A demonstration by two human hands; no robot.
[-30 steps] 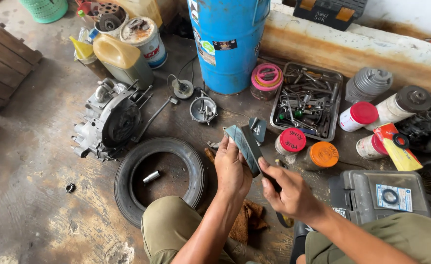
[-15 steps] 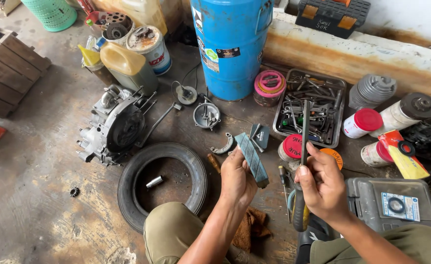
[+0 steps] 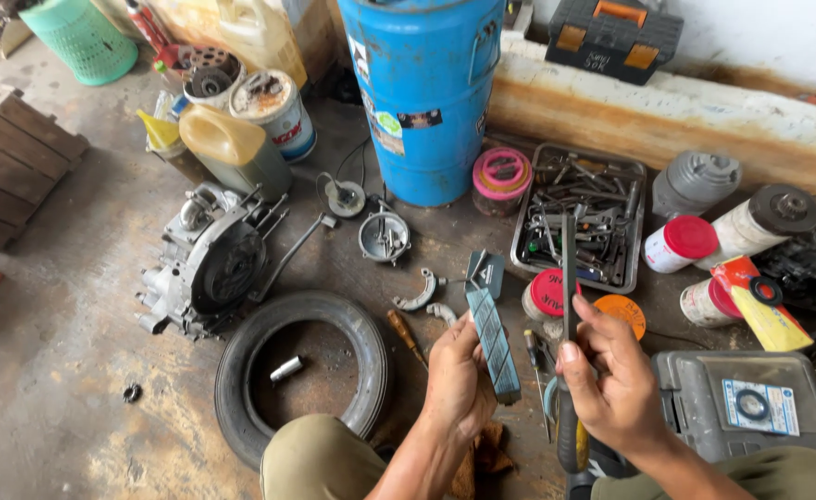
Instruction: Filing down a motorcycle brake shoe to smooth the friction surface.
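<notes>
Tire and tool tray flank open floor.

Head view, steeply down, near the floor

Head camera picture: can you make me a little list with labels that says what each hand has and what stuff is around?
left hand: holds a grey ribbed pedal rubber, tilted
right hand: holds a thin dark metal tool, upright
below right hand: a tool handle, black and yellow
floor, left: black tyre lying flat with a small metal tube inside it
beyond the tyre: grey engine case
ahead: metal tray of tools, blue drum
right: grey tool case, shut
</notes>
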